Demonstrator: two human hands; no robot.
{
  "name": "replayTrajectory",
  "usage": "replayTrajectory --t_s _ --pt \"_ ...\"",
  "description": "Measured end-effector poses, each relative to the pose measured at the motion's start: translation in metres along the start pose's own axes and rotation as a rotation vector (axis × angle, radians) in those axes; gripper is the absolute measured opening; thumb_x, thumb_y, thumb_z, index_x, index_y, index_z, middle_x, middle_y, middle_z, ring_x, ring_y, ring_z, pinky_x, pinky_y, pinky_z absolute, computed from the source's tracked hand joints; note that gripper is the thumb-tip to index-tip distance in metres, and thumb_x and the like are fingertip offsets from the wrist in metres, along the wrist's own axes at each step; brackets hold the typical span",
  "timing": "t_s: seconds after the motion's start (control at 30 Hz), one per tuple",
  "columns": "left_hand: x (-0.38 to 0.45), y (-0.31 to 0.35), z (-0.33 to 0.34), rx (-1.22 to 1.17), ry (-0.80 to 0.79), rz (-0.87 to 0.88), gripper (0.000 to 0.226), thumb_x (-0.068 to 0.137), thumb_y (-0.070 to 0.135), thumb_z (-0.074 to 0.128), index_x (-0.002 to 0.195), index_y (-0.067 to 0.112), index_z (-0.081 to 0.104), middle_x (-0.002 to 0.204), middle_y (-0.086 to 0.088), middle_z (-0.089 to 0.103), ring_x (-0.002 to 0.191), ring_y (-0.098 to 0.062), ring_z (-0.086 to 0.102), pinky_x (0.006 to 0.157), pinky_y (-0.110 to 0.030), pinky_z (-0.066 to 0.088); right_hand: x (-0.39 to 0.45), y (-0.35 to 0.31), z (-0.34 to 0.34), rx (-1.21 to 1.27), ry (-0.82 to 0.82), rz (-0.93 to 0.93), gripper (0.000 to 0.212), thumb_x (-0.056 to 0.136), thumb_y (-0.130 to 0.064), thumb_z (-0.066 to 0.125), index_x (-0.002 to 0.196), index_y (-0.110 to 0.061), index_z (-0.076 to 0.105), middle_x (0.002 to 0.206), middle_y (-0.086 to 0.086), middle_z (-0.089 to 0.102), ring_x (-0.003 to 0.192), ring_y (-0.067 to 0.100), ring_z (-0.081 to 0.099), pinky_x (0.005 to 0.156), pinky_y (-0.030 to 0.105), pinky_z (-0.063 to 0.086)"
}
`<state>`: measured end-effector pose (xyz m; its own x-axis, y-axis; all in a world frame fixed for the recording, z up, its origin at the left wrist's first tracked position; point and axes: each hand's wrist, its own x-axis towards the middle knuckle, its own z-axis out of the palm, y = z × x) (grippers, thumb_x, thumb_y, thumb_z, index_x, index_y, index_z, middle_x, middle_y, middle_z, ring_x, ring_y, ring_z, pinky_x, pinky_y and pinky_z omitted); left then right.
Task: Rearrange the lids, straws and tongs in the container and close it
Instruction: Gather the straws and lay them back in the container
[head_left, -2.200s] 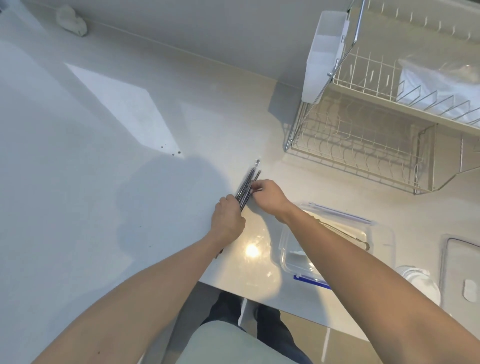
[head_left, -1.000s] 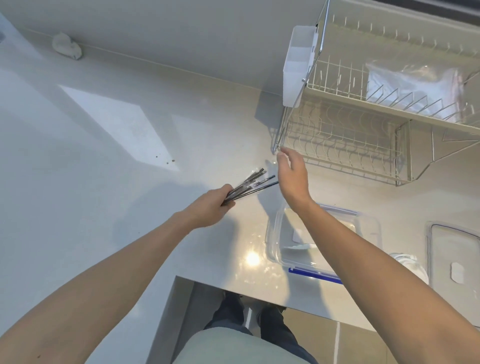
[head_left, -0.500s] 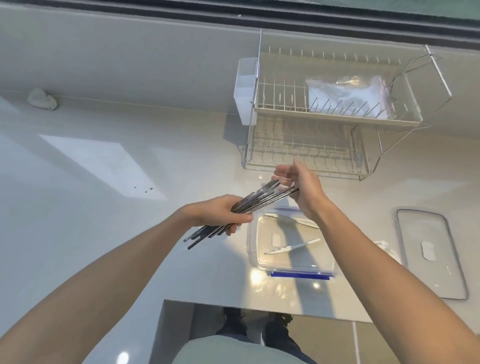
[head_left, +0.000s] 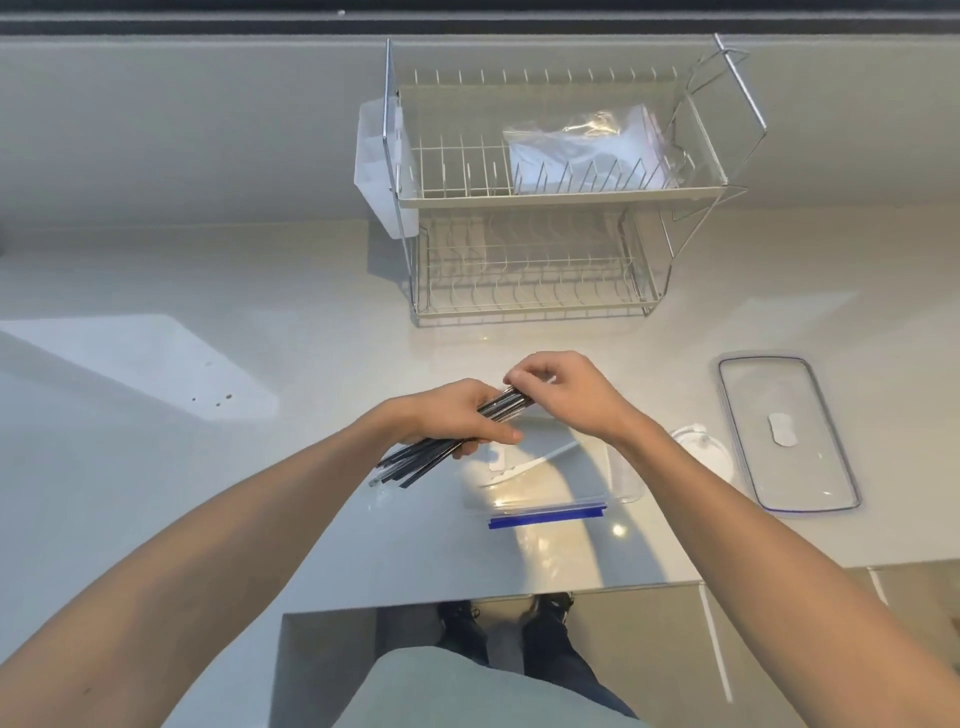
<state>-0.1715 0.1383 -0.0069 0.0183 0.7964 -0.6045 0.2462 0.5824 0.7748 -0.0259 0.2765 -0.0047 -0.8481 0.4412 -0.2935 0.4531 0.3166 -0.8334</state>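
Note:
My left hand grips a bundle of dark straws around its middle, held slanted above the counter. My right hand pinches the bundle's upper end. Just below and to the right lies the clear plastic container with a blue clip on its near edge; tongs lie inside it. The container's flat clear lid with a blue rim rests on the counter to the right. A stack of round white lids sits between container and flat lid.
A two-tier wire dish rack stands at the back of the counter, a plastic bag on its upper tier and a white cutlery holder on its left side. The counter's front edge runs just below the container.
The straw bundle was lifted from the counter on the left and brought over toward the container. My right hand closed onto its upper end. The view tilted up to show the whole rack.

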Motion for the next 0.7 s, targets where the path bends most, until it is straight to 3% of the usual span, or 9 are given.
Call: replayTrajectory --t_s 0.07,0.13,0.23,0.3,0.37,0.43,0.5,0.6,0.7 --pt "0.005 0.009 0.002 0.039 -0.010 -0.004 0.026 0.088 0.022 0.079 0.079 0.012 0.056 0.049 0.005 0.053 0.044 -0.013 0.050 0.052 -0.026 0.044 -0.011 -0.001 -0.018 -0.109 -0.100 0.015 0.029 0.085 -0.031 0.066 0.111 -0.024 0.077 0.104 -0.010 0.076 0.096 0.008 0.069 0.090 0.031 0.055" --pt "0.011 0.017 0.004 0.079 -0.033 -0.011 0.024 0.081 0.022 0.084 0.078 0.012 0.062 0.051 -0.001 0.055 0.044 -0.016 0.051 0.056 -0.028 0.046 -0.019 -0.001 -0.032 -0.421 -0.213 -0.029 0.035 0.080 -0.031 0.066 0.114 -0.024 0.071 0.105 -0.007 0.072 0.098 0.016 0.065 0.085 0.037 0.055" --pt "0.023 0.035 0.018 0.160 -0.057 -0.017 0.025 0.079 0.019 0.086 0.090 0.006 0.067 0.047 0.005 0.058 0.041 -0.011 0.053 0.059 -0.028 0.050 -0.026 0.002 -0.038 -0.856 -0.172 -0.189 0.026 0.086 -0.036 0.068 0.107 -0.020 0.067 0.104 0.000 0.065 0.099 0.024 0.060 0.076 0.038 0.048" --pt "0.029 0.046 0.028 0.202 -0.038 -0.008 0.032 0.079 0.018 0.086 0.098 0.000 0.068 0.046 0.008 0.060 0.041 -0.008 0.056 0.060 -0.027 0.052 -0.027 0.004 -0.036 -0.905 -0.174 -0.189 0.024 0.091 -0.040 0.066 0.104 -0.020 0.068 0.102 0.002 0.068 0.096 0.026 0.063 0.071 0.035 0.041" --pt "0.032 0.050 0.032 0.235 -0.036 -0.015 0.034 0.078 0.023 0.087 0.100 0.003 0.070 0.059 0.005 0.069 0.051 -0.010 0.065 0.062 -0.028 0.057 -0.029 0.011 -0.035 -0.950 -0.224 -0.134 0.023 0.097 -0.045 0.061 0.096 -0.022 0.068 0.096 0.004 0.072 0.091 0.028 0.067 0.068 0.033 0.037" --pt "0.029 0.046 0.028 0.313 -0.034 -0.039 0.041 0.074 0.040 0.089 0.100 0.013 0.071 0.078 -0.001 0.075 0.066 -0.013 0.071 0.067 -0.031 0.059 -0.033 0.023 -0.040 -0.955 -0.232 -0.091 0.024 0.098 -0.047 0.059 0.087 -0.025 0.060 0.093 0.005 0.072 0.088 0.029 0.066 0.068 0.032 0.035" --pt "0.022 0.033 0.019 0.396 0.091 -0.044 0.049 0.070 0.064 0.082 0.096 0.023 0.074 0.081 0.004 0.073 0.071 -0.011 0.067 0.069 -0.031 0.054 -0.036 0.036 -0.050 -0.904 -0.217 -0.033 0.024 0.098 -0.044 0.060 0.084 -0.025 0.055 0.087 0.001 0.067 0.084 0.028 0.062 0.067 0.032 0.034" --pt "0.009 0.009 0.010 0.109 0.389 -0.021 0.071 0.077 0.084 0.056 0.094 0.019 0.079 0.090 -0.005 0.074 0.088 -0.022 0.068 0.081 -0.039 0.055 -0.040 0.053 -0.064 -0.777 -0.189 0.066 0.026 0.096 -0.042 0.064 0.076 -0.027 0.056 0.071 -0.007 0.055 0.077 0.025 0.057 0.059 0.033 0.034" --pt "0.010 -0.005 0.017 -0.204 0.575 -0.025 0.061 0.095 0.066 0.050 0.104 0.013 0.078 0.102 -0.001 0.076 0.101 -0.021 0.069 0.093 -0.039 0.053 -0.040 0.056 -0.067 -0.724 -0.163 0.084 0.033 0.093 -0.041 0.067 0.067 -0.029 0.050 0.067 -0.010 0.054 0.073 0.025 0.056 0.053 0.030 0.032"
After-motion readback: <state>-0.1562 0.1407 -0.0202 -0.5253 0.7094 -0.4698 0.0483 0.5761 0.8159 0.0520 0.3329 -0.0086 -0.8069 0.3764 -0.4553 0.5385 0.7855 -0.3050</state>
